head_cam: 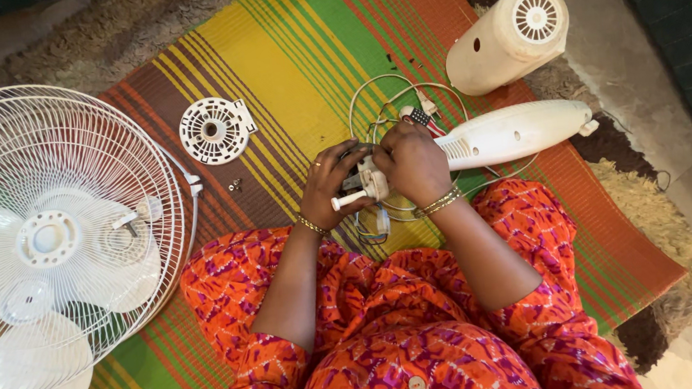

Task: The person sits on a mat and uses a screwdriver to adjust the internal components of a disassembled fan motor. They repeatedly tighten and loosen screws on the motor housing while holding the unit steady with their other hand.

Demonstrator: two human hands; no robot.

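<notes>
Hands meet over the striped mat (287, 67): the left hand (327, 184) and right hand (411, 163) both grip a small white fan motor (368, 184) with its shaft pointing left. Wires (384, 101) loop behind it, beside a white housing (514, 132). 2 fan grilles (58, 192) lie far left.

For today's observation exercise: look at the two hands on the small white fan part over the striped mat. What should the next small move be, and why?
Probably a steady grip with the left hand while the right hand works on the white motor part. Both hands clasp it above the lap, its shaft points left, and loose wires trail from it to the mat, so it could twist.
</notes>
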